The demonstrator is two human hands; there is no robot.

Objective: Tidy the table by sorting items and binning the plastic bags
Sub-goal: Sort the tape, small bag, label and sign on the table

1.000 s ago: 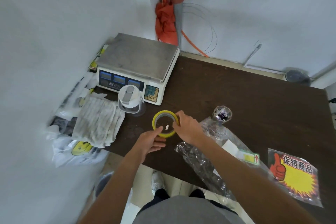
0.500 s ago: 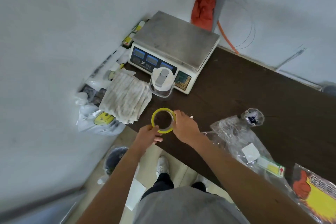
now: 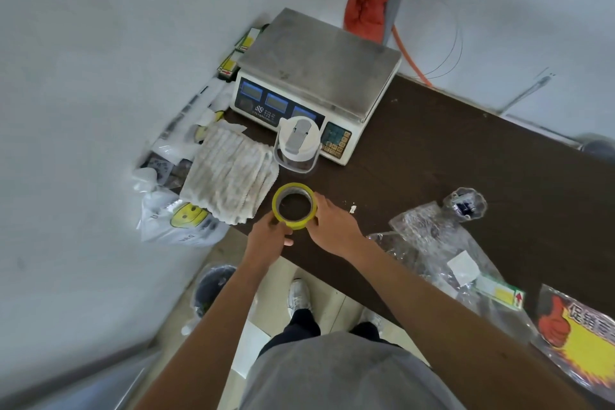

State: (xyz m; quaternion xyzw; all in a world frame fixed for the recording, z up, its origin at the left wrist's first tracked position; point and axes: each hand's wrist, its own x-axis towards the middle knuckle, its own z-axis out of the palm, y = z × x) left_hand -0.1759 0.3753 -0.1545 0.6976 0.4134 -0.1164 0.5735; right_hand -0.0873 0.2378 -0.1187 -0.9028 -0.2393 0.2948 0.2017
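Being gripped between the left hand [image 3: 268,240] and right hand [image 3: 332,226], the tape roll [image 3: 295,206] is found at the counter's [image 3: 432,150] near edge, centre frame. Should either grip be loosened, it could be dropped; plastic bags [image 3: 442,243] lie unbinned at lower right.

I log: tape roll [image 3: 294,206], yellow, between my fingers [image 3: 321,210]. Cloth [image 3: 229,183] left of them, off-white, ribbed stripes. Bag [image 3: 159,213] further left, white, yellow smiley face. Table [image 3: 449,150] beneath them, dark brown. Sign [image 3: 579,339] far right of them, red thumb, yellow burst.
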